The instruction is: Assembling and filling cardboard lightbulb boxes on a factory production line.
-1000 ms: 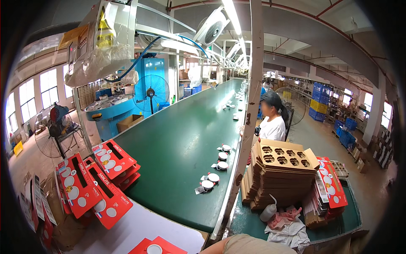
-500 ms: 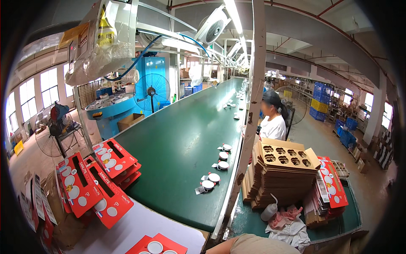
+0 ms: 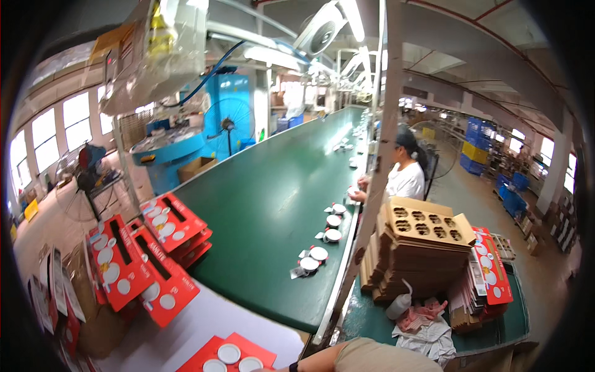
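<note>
My right forearm [image 3: 319, 359], with a dark band at the wrist, reaches leftward along the lower edge; the hand itself is cut off below the picture. My left hand is outside the view. Nearest the wrist lies a red printed card package [image 3: 204, 367] with several round white discs [image 3: 229, 354] showing on it, partly cut off by the lower edge. It rests on a white tabletop [image 3: 248, 322]. Beyond it, several small round white units [image 3: 318, 253] with red parts and small clear packets sit along the right side of the green conveyor belt [image 3: 266, 204].
Stacks of red card packages [image 3: 167, 291] stand at the left. On the right are piled brown cardboard trays [image 3: 421, 260] with cutouts, more red packages [image 3: 493, 266], a white squeeze bottle [image 3: 398, 306] and rags [image 3: 424, 335]. A metal post [image 3: 375, 186] rises beside the belt; a co-worker [image 3: 406, 170] is behind it.
The view has shifted slightly. My right forearm has come further in leftward, showing the wristband. More of the red package shows. The co-worker's hands now show over the belt, at a white unit.
</note>
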{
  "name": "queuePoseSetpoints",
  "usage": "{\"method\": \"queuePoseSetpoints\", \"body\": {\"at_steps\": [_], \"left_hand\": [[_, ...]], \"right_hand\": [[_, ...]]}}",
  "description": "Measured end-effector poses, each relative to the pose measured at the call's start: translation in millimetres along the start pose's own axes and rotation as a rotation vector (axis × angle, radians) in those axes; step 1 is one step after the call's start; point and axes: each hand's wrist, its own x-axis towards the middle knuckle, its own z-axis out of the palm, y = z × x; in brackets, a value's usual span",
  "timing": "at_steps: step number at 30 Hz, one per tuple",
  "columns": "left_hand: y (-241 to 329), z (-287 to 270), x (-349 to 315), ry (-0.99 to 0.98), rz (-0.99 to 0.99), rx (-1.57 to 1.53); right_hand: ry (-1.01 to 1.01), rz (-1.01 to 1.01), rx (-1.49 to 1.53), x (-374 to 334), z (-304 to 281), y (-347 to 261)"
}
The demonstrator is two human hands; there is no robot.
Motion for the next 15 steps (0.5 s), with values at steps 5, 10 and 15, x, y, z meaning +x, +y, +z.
{"method": "queuePoseSetpoints", "body": {"at_steps": [5, 10, 15], "left_hand": [[5, -38, 27, -0.157, 0.020, -0.303], [25, 9, 9, -0.077, 0.064, -0.286], [46, 42, -10, 0.047, 0.094, -0.261]], "right_hand": [[-0.107, -0.123, -0.044, -24, -27, -4], [-0.091, -0.151, 0.040, -42, -43, -12], [0.167, 0.003, 0.204, -25, -49, 42]]}}
